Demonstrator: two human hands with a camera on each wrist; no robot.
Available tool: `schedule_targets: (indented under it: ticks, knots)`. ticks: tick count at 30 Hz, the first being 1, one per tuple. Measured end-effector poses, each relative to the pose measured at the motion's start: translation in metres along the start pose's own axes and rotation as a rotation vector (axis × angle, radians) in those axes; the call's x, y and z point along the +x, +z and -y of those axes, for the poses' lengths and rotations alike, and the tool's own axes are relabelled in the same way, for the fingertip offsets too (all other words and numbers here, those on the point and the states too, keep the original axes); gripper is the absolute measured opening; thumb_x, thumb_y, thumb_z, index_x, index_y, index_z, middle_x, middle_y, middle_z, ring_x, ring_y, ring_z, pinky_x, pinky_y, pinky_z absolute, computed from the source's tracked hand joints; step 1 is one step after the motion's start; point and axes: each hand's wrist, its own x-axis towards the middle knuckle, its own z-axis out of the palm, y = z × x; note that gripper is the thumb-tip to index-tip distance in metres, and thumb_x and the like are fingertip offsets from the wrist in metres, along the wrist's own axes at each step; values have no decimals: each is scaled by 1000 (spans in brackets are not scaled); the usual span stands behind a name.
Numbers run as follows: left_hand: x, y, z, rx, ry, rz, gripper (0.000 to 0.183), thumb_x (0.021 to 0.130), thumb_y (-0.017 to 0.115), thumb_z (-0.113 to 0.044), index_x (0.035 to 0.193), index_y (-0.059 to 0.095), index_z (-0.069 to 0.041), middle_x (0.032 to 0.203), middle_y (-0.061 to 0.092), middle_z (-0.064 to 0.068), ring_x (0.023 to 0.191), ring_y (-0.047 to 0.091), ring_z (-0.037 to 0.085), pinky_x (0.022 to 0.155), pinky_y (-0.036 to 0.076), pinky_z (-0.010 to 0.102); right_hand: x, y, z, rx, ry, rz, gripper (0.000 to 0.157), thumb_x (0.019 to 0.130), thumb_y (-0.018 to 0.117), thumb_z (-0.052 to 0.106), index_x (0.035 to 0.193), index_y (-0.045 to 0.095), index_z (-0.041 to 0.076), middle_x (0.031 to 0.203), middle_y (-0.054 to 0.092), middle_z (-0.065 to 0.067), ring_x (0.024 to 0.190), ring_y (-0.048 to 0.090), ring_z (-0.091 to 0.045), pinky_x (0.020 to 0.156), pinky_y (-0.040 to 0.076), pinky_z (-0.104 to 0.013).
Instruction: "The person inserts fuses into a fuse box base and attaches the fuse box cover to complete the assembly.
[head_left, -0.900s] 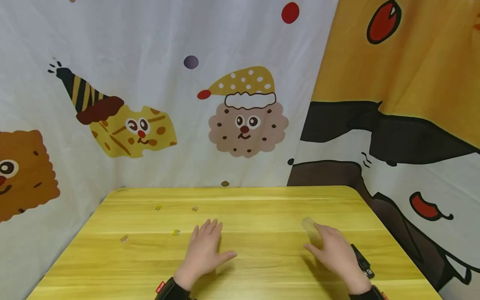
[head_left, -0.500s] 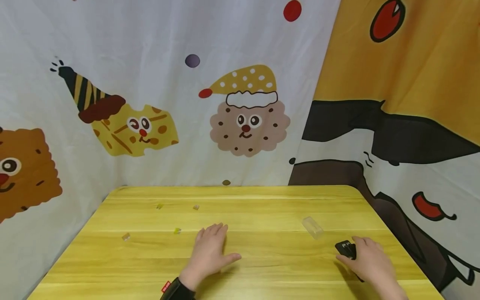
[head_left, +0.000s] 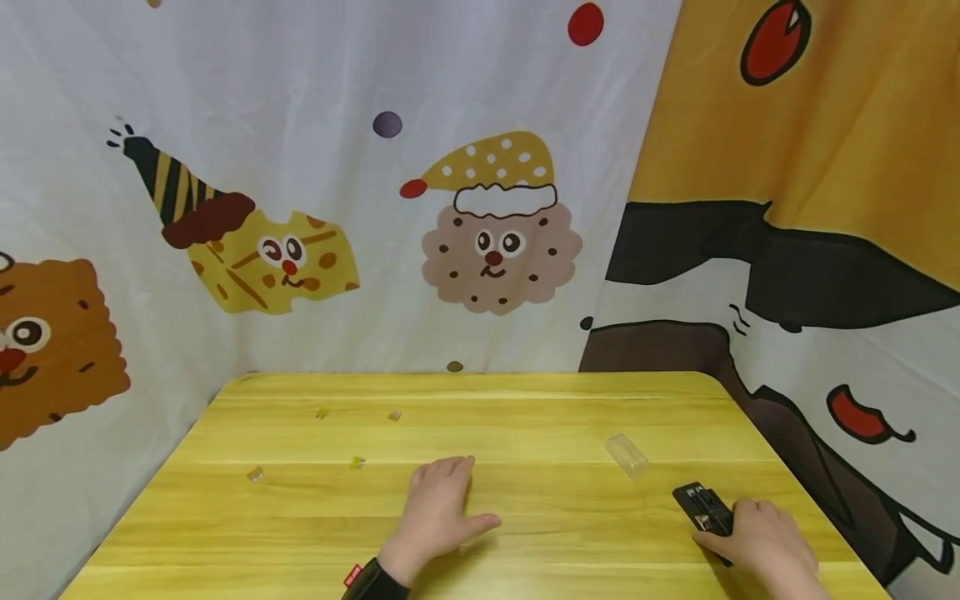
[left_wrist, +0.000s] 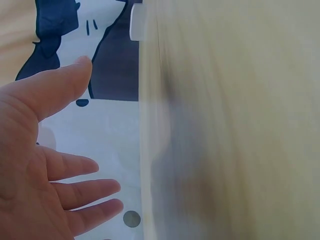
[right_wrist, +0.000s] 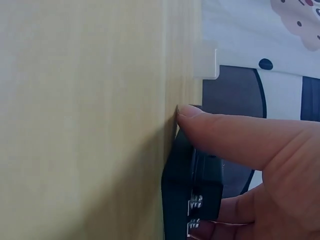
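Now right hand (head_left: 765, 537) pinches device (head_left: 702, 507) near table edge (head_left: 807, 502).

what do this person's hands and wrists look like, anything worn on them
The left hand is ungloved, with a black band at the wrist carrying a small red tag with pale marks. The right hand is ungloved too; anything further up that arm is out of frame. No rings show.

My left hand (head_left: 438, 510) hovers with fingers extended and thumb spread away from them; my right hand (head_left: 767, 542), well apart from it, pinches between thumb and fingers.
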Motion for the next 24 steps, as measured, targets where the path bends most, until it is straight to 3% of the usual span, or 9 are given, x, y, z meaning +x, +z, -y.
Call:
schedule_targets:
  ticks: [12,24]
  knots:
    - [0,9,-12,-44,8,3,88,70,62,-64,130,48,-2,125,54,12,115,48,28,97,29,53,1,0,-2,74,41,99,102,53,58,81,94,49,-12,79,48,-15,69,45,-26,63,41,-39]
    - [1,13,-21,-27,45,0,87,71,61,-64,130,48,-2,126,54,11,115,48,26,98,30,49,0,-2,-3,116,-22,66,78,62,63,70,84,55,-4,73,50,-8,64,47,-21,58,41,-36]
